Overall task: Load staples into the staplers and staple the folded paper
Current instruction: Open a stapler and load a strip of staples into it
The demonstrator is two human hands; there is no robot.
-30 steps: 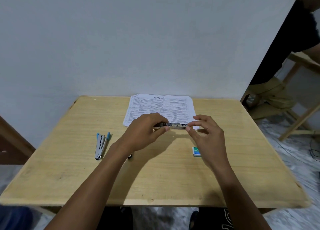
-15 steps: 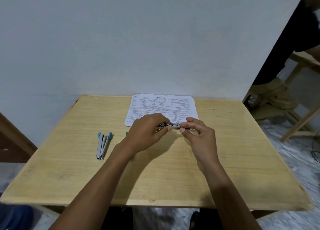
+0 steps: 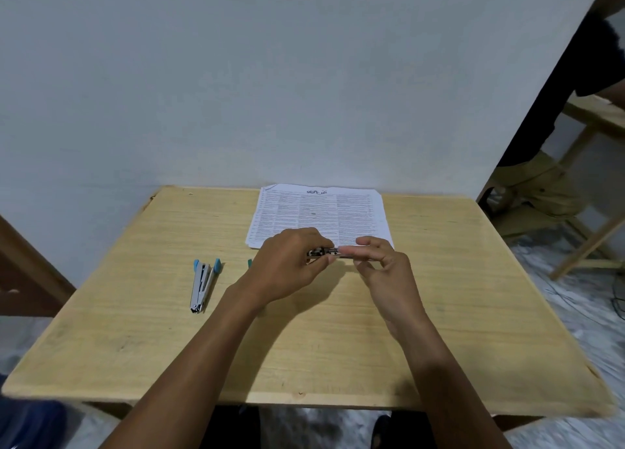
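Observation:
A small metal stapler (image 3: 324, 252) is held just above the wooden table (image 3: 169, 347), in front of the printed paper (image 3: 321, 211). My left hand (image 3: 287, 266) grips its left end. My right hand (image 3: 382, 266) pinches its right end with thumb and forefinger, the other fingers spread. A second stapler (image 3: 203, 284) with blue tips lies open on the table to the left of my hands. A small teal tip (image 3: 250, 263) shows behind my left wrist. The staple box is hidden behind my right hand.
The table stands against a white wall. A person in dark top and khaki trousers (image 3: 541, 184) sits at the right by a wooden frame (image 3: 588, 245). Cables (image 3: 602, 299) lie on the floor there.
My right hand has slid left along the stapler toward my left hand. It now hides the staple box seen beside it a second ago.

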